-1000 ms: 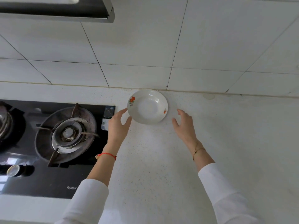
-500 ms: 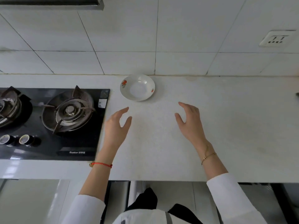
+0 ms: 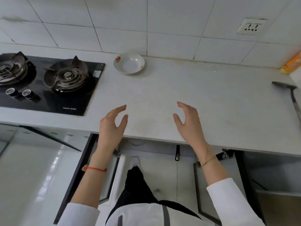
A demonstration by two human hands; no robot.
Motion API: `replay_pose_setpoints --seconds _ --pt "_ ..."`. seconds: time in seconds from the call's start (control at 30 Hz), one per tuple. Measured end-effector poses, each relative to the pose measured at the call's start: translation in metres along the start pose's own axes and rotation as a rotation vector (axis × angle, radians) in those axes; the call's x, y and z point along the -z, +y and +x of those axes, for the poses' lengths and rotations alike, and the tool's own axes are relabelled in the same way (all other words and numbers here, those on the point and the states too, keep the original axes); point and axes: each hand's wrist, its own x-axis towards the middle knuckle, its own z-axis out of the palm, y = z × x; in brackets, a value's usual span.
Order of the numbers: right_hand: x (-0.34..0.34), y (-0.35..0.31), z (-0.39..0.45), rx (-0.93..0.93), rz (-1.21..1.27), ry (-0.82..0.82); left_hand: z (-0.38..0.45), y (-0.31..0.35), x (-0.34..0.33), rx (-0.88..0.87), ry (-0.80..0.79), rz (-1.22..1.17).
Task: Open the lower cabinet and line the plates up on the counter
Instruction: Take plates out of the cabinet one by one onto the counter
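One white plate (image 3: 129,63) with small red flower prints rests at the back of the white counter (image 3: 211,98), close to the tiled wall. My left hand (image 3: 112,126) and my right hand (image 3: 189,123) hover over the counter's front edge, well short of the plate, fingers spread and curved, holding nothing. Below the counter both lower cabinet doors stand swung outward: the left door (image 3: 78,173) and the right door (image 3: 210,190). The cabinet's inside is hidden under the counter edge.
A black two-burner gas hob (image 3: 48,82) lies left of the plate. A dark metal utensil (image 3: 291,98) and an orange-yellow box (image 3: 291,64) sit at the counter's right end. A wall socket (image 3: 250,27) is above. My legs stand between the open doors.
Both hands have let go of the plate and drawn back toward the counter's front edge. The view has tilted down, bringing the open cabinet doors into sight.
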Motion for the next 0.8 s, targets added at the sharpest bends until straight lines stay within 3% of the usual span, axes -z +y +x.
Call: replay_pose_setpoints --seconds 0.33,0.8 --pt "0.015 0.007 -0.073 -0.036 -0.01 -0.053 -0.079 0.016 0.01 0.056 -0.084 0.017" --pt "-0.013 0.012 -0.103 -0.128 -0.063 -0.027 -0.081 -0.021 0.003 0.032 -0.255 0.077"
